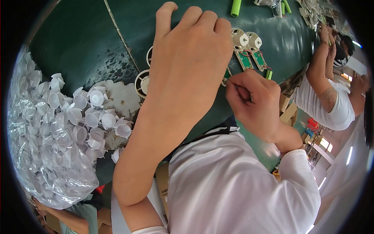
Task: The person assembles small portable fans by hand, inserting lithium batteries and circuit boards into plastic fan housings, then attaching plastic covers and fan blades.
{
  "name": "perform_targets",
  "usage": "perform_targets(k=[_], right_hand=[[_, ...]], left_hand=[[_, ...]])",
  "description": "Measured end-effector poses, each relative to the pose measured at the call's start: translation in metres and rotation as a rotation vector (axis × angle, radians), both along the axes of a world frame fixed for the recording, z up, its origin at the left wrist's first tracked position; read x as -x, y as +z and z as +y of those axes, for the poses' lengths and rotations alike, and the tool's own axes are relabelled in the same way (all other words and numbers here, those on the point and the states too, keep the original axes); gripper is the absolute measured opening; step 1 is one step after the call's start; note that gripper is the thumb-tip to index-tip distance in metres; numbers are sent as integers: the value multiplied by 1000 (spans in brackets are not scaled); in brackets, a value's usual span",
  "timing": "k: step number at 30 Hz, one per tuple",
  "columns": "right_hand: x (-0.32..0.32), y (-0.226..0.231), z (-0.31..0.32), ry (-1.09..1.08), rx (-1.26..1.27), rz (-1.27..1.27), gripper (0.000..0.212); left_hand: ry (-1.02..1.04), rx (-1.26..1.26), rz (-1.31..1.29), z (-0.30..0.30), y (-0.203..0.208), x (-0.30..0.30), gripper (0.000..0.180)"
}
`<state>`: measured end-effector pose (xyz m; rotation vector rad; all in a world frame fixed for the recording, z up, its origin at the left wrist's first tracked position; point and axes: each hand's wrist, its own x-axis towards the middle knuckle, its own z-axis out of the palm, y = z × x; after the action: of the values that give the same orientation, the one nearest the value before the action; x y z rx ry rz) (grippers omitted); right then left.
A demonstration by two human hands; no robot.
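Observation:
Over the dark green table, my left hand (191, 50) shows its back, with the fingers curled downward and their tips out of sight. Whatever it grips is covered by the hand. My right hand (255, 101) is closed, thumb and index finger pinched together. Its fingertips are at the end of a green circuit board (226, 76), partly covered by my left hand; what the pinch holds is too hidden to tell. White round plastic housings (143, 84) stick out left of my left wrist. To the right lie two units with white round motor housings (254, 41), green boards (258, 59) and thin wires.
Many white plastic cup-shaped parts (92, 119) spill from a large clear bag (50, 156) on the left. A green cylindrical cell (235, 7) lies at the far side. Co-workers' arms (321, 74) appear at the right, another person's arm (72, 221) at lower left.

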<state>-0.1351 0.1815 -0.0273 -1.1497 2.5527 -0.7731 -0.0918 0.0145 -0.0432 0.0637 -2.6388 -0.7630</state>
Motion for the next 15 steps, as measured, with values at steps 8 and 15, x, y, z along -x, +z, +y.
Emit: perform_targets(k=[8, 15], right_hand=[[5, 7, 0, 103, -96, 64, 11], [11, 17, -9, 171, -222, -1, 11]], left_hand=[[-5, -31, 21, 0, 1, 0, 41], [4, -22, -20, 2, -4, -3, 37]])
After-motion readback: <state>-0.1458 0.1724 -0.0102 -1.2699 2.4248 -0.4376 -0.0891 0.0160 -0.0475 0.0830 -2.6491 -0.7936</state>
